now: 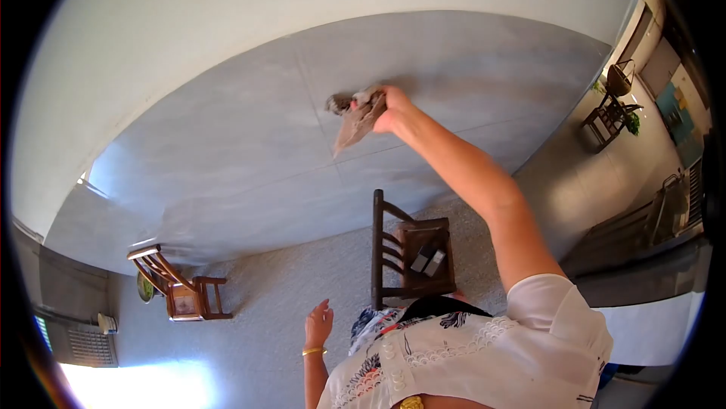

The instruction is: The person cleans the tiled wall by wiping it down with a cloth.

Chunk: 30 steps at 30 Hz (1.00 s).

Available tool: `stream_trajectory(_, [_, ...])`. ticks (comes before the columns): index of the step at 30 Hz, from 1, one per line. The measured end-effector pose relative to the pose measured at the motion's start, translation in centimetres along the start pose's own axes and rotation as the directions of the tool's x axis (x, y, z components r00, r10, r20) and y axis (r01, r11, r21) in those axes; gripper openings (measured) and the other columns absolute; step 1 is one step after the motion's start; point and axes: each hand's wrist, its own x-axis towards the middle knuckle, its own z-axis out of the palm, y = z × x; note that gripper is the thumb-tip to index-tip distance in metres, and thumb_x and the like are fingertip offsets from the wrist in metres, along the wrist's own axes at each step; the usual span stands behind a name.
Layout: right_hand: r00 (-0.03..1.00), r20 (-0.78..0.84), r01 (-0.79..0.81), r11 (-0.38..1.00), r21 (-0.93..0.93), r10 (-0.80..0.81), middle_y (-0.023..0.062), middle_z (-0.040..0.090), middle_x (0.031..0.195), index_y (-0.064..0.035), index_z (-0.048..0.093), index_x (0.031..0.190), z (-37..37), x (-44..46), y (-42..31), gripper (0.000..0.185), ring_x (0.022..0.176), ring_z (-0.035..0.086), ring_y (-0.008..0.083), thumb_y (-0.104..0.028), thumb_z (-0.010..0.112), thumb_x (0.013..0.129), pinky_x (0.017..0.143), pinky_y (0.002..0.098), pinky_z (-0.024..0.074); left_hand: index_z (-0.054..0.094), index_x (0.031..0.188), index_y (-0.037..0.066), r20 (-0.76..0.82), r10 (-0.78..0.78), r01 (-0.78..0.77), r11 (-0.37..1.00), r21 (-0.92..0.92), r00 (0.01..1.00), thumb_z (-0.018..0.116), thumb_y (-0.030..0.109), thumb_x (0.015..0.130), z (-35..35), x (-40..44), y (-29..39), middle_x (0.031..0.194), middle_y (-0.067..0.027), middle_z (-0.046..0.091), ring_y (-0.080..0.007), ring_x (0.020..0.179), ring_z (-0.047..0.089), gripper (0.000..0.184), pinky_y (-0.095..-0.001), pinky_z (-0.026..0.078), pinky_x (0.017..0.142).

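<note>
One cloth [358,118] is held by the right fingers [392,96].

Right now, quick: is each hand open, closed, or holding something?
Left hand: open, seemingly empty.
Right hand: closed on a crumpled brownish cloth.

A pale upper wall [227,16] meets a grey lower wall [249,129] crossed by thin seams; the floor [265,318] is grey and speckled; a dark wooden chair [412,239] stands near the lower wall; a brown wooden chair [184,299] stands well apart, toward the left; at the far right, another chair [603,125] stands beside green leaves [634,123]; bright light [140,385] floods the lower left corner.
</note>
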Motion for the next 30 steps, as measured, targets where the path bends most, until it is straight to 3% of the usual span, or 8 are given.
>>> stream_trajectory(8, [0.983,0.031,0.181,0.982,0.049,-0.183,0.0133,0.054,0.088,0.0010,0.053,0.088,-6.1,-5.7,-16.9,0.018,0.077,0.054,0.0267,-0.008,0.042,0.078,0.072,0.0409,0.0485,0.060,0.104,0.010,0.007,-0.092,0.091,0.994,0.055,0.996,0.055,0.019,0.078,8.1,-2.0,5.8,0.083,-0.0147,0.064,-0.0286,0.075,0.062,0.028,-0.0380,0.049,0.065])
stream_trajectory(15, [0.828,-0.002,0.561,0.828,-0.004,-0.561,0.0111,0.056,0.095,-0.0029,0.055,0.093,-16.0,-7.2,-34.9,0.028,0.083,0.055,0.0276,-0.024,0.036,0.087,0.074,0.0428,0.0494,0.061,0.102,0.014,0.153,-0.195,0.200,0.980,-0.015,0.969,0.054,0.022,0.077,18.8,-6.0,9.4,0.078,-0.0161,0.063,-0.0330,0.075,0.062,0.028,-0.0394,0.050,0.065])
stream_trajectory(21, [0.309,0.075,0.898,0.265,-0.350,-0.948,0.0033,0.052,0.088,-0.0100,0.047,0.104,-21.8,-5.4,-43.5,0.028,0.076,0.052,0.0191,-0.004,0.051,0.076,0.068,0.0350,0.0447,0.059,0.107,0.012,0.264,-0.221,0.228,0.974,0.005,0.939,0.055,0.024,0.076,19.7,-7.4,11.5,0.085,-0.0163,0.063,-0.0324,0.080,0.061,0.033,-0.0404,0.049,0.071])
stream_trajectory(23, [0.280,0.146,0.910,0.213,-0.356,-0.949,0.0085,0.047,0.101,-0.0088,0.042,0.112,-20.8,-4.7,-41.6,0.040,0.083,0.052,0.0226,-0.003,0.053,0.074,0.072,0.0372,0.0447,0.058,0.108,0.012,0.264,-0.248,0.246,0.968,0.043,0.932,0.054,0.024,0.077,19.9,-8.0,10.9,0.087,-0.0161,0.063,-0.0321,0.082,0.061,0.034,-0.0403,0.049,0.072])
stream_trajectory(25, [-0.012,0.081,0.752,-0.062,-0.656,-0.997,0.0154,0.038,0.108,-0.0079,0.042,0.113,-18.4,-3.9,-38.3,0.046,0.093,0.050,0.0297,-0.005,0.058,0.070,0.076,0.0393,0.0437,0.057,0.110,0.012,0.253,-0.254,0.243,0.967,0.075,0.933,0.053,0.025,0.077,19.1,-7.9,11.2,0.088,-0.0161,0.063,-0.0325,0.083,0.060,0.035,-0.0402,0.048,0.074])
stream_trajectory(26, [0.001,0.090,0.756,-0.058,-0.652,-0.996,0.0154,0.038,0.108,-0.0079,0.042,0.113,-17.1,-3.5,-36.1,0.046,0.093,0.050,0.0297,-0.005,0.058,0.070,0.076,0.0393,0.0437,0.057,0.110,0.012,0.243,-0.266,0.256,0.964,0.071,0.933,0.053,0.025,0.077,19.0,-7.9,11.2,0.088,-0.0161,0.063,-0.0325,0.083,0.060,0.035,-0.0402,0.048,0.074])
stream_trajectory(28, [-0.251,0.126,0.489,-0.238,-0.840,-0.960,0.0206,0.031,0.111,-0.0073,0.041,0.112,-13.6,-3.1,-30.3,0.048,0.099,0.046,0.0372,-0.008,0.061,0.068,0.080,0.0413,0.0421,0.057,0.110,0.012,0.232,-0.283,0.269,0.959,0.089,0.931,0.053,0.025,0.077,18.7,-8.0,11.2,0.092,-0.0165,0.063,-0.0325,0.087,0.060,0.035,-0.0406,0.048,0.076])
stream_trajectory(30, [-0.250,0.240,0.487,-0.336,-0.806,-0.938,0.0207,0.033,0.108,-0.0073,0.042,0.112,-10.9,-2.4,-24.9,0.048,0.098,0.045,0.0386,-0.009,0.062,0.068,0.080,0.0417,0.0414,0.057,0.110,0.012,0.230,-0.304,0.291,0.953,0.088,0.925,0.053,0.025,0.077,18.1,-7.9,11.8,0.093,-0.0167,0.062,-0.0325,0.088,0.059,0.036,-0.0406,0.047,0.077])
